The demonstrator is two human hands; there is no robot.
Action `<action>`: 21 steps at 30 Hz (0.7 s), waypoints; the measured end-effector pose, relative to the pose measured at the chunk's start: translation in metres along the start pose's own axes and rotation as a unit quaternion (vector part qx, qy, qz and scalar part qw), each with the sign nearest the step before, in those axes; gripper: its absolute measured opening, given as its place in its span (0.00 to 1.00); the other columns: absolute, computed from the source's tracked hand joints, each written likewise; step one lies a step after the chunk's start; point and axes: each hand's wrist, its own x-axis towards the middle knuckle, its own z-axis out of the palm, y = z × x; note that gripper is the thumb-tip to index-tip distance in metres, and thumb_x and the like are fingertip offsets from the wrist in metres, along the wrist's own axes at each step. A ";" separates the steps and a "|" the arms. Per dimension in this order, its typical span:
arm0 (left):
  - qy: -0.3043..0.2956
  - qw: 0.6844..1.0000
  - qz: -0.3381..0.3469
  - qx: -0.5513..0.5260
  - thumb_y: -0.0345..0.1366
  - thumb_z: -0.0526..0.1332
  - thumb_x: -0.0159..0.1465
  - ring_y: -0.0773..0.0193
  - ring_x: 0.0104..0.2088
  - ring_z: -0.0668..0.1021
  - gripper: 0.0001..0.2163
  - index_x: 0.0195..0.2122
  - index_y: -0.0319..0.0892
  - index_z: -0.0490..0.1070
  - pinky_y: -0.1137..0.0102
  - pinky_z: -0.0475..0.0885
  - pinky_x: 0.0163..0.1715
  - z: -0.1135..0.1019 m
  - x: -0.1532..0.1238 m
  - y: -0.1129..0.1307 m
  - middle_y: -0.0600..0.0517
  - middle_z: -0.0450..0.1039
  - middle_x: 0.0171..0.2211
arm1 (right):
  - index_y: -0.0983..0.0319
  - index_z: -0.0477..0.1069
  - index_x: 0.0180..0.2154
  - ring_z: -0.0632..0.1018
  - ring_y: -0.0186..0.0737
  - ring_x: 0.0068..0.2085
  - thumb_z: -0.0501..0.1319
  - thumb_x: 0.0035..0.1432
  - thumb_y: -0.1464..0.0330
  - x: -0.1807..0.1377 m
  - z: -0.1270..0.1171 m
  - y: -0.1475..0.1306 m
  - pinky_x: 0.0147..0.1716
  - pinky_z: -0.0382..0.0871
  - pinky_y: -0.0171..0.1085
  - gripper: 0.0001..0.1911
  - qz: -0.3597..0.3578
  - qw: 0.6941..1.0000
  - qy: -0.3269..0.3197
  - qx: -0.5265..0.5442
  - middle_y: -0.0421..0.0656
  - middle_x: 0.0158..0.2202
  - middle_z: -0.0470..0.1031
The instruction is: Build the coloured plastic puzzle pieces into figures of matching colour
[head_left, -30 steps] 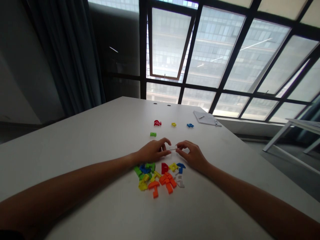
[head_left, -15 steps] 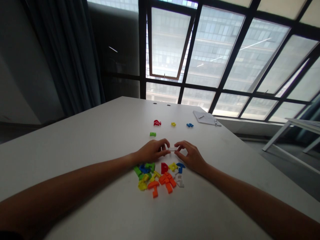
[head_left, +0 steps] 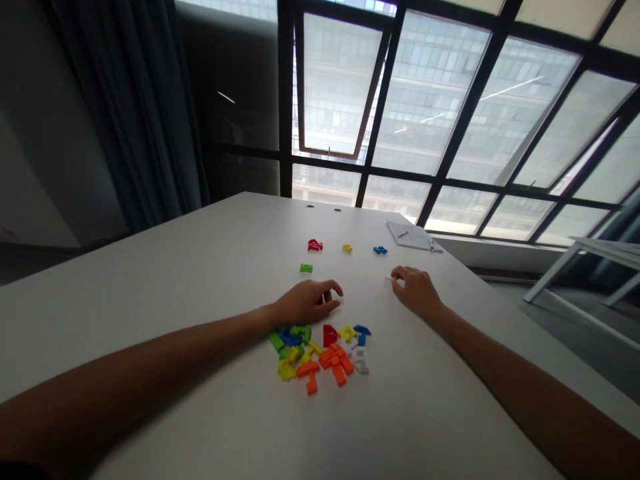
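Toward the far edge of the tabletop (head_left: 190,280), a seemingly light, stiff white piece (head_left: 387,279) is pinched by its end in the right hand (head_left: 416,291), while the left hand (head_left: 309,302) is rested empty.

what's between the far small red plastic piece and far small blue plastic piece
A small yellow plastic piece, bare table either side; the head view shows it.

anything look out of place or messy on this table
Nothing is damaged or spilled. Most coloured puzzle pieces sit in a jumbled heap by the left hand, while a red piece, yellow piece, blue piece and green piece lie apart farther out. The right hand pinches a small white piece.
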 end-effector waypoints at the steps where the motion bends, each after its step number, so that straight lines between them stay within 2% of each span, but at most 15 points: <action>1: -0.001 1.000 0.002 0.003 0.45 0.58 0.69 0.64 0.32 0.78 0.13 0.50 0.47 0.73 0.72 0.68 0.31 0.000 0.000 0.000 0.53 0.78 0.35 | 0.60 0.74 0.38 0.77 0.43 0.36 0.61 0.58 0.70 0.001 0.001 0.013 0.39 0.66 0.39 0.05 0.028 0.999 -0.020 -0.009 0.43 0.34 0.79; 3: -0.003 1.000 0.002 0.006 0.44 0.57 0.69 0.64 0.32 0.78 0.12 0.50 0.47 0.73 0.73 0.68 0.31 0.000 0.000 0.000 0.53 0.79 0.35 | 0.60 0.73 0.38 0.77 0.41 0.34 0.61 0.59 0.68 0.001 0.004 0.031 0.36 0.66 0.37 0.05 0.069 0.997 -0.037 -0.007 0.43 0.33 0.79; 6: -0.008 1.000 -0.001 0.010 0.44 0.57 0.69 0.64 0.33 0.78 0.13 0.49 0.47 0.74 0.73 0.69 0.31 -0.001 0.001 0.001 0.53 0.79 0.36 | 0.60 0.73 0.39 0.77 0.40 0.35 0.61 0.59 0.67 0.000 0.008 0.036 0.37 0.66 0.37 0.06 0.074 0.997 -0.038 -0.002 0.43 0.35 0.79; 10: -0.010 1.000 0.001 0.014 0.45 0.56 0.69 0.63 0.33 0.78 0.14 0.50 0.47 0.74 0.72 0.69 0.32 -0.001 0.001 0.001 0.52 0.79 0.37 | 0.62 0.74 0.41 0.77 0.45 0.40 0.61 0.58 0.68 0.002 0.007 0.019 0.42 0.67 0.41 0.08 0.047 0.999 0.008 -0.012 0.47 0.40 0.78; 12: -0.008 1.000 0.003 0.014 0.46 0.56 0.69 0.63 0.33 0.78 0.14 0.50 0.47 0.74 0.72 0.69 0.32 -0.001 0.001 0.000 0.52 0.79 0.37 | 0.63 0.74 0.41 0.77 0.45 0.40 0.61 0.58 0.69 0.002 0.001 0.005 0.43 0.68 0.42 0.09 0.008 0.999 0.026 0.025 0.49 0.40 0.77; 14: -0.005 1.000 0.006 0.014 0.45 0.56 0.69 0.64 0.33 0.78 0.14 0.50 0.47 0.74 0.72 0.69 0.32 0.000 0.001 -0.001 0.52 0.79 0.36 | 0.63 0.75 0.42 0.77 0.42 0.37 0.60 0.60 0.69 0.001 -0.009 -0.014 0.40 0.70 0.41 0.09 -0.050 0.991 -0.040 0.117 0.47 0.38 0.78; 15: -0.003 1.000 0.008 0.013 0.45 0.56 0.69 0.64 0.33 0.78 0.14 0.50 0.47 0.74 0.73 0.69 0.32 0.001 0.001 -0.001 0.52 0.79 0.36 | 0.62 0.76 0.42 0.77 0.40 0.34 0.60 0.62 0.68 -0.001 -0.015 -0.025 0.36 0.71 0.39 0.09 -0.080 0.975 -0.109 0.174 0.46 0.37 0.78; 17: 0.000 1.000 0.010 0.013 0.45 0.57 0.69 0.64 0.32 0.78 0.14 0.50 0.47 0.74 0.73 0.69 0.31 0.001 0.001 -0.002 0.52 0.79 0.36 | 0.60 0.77 0.44 0.76 0.37 0.31 0.61 0.63 0.65 -0.005 -0.027 -0.049 0.31 0.71 0.35 0.10 -0.125 0.919 -0.264 0.266 0.43 0.37 0.79; 18: 0.000 1.000 0.010 0.014 0.45 0.57 0.69 0.64 0.32 0.78 0.14 0.50 0.46 0.74 0.73 0.69 0.31 0.002 0.001 -0.002 0.52 0.79 0.36 | 0.58 0.78 0.46 0.76 0.36 0.32 0.63 0.62 0.64 -0.007 -0.033 -0.060 0.30 0.71 0.34 0.11 -0.148 0.891 -0.317 0.290 0.43 0.39 0.80; 19: 0.001 1.000 0.011 0.015 0.45 0.57 0.69 0.64 0.32 0.78 0.14 0.50 0.46 0.74 0.73 0.68 0.31 0.002 0.001 -0.002 0.52 0.79 0.36 | 0.57 0.79 0.46 0.76 0.36 0.32 0.65 0.61 0.63 -0.009 -0.037 -0.070 0.30 0.72 0.33 0.12 -0.170 0.872 -0.345 0.302 0.42 0.41 0.80; 21: 0.003 1.000 0.014 0.019 0.44 0.57 0.69 0.64 0.32 0.78 0.13 0.49 0.46 0.74 0.73 0.68 0.31 0.002 0.001 -0.002 0.51 0.79 0.36 | 0.57 0.80 0.45 0.75 0.35 0.32 0.68 0.58 0.63 -0.012 -0.044 -0.086 0.31 0.72 0.33 0.13 -0.199 0.860 -0.350 0.314 0.42 0.41 0.80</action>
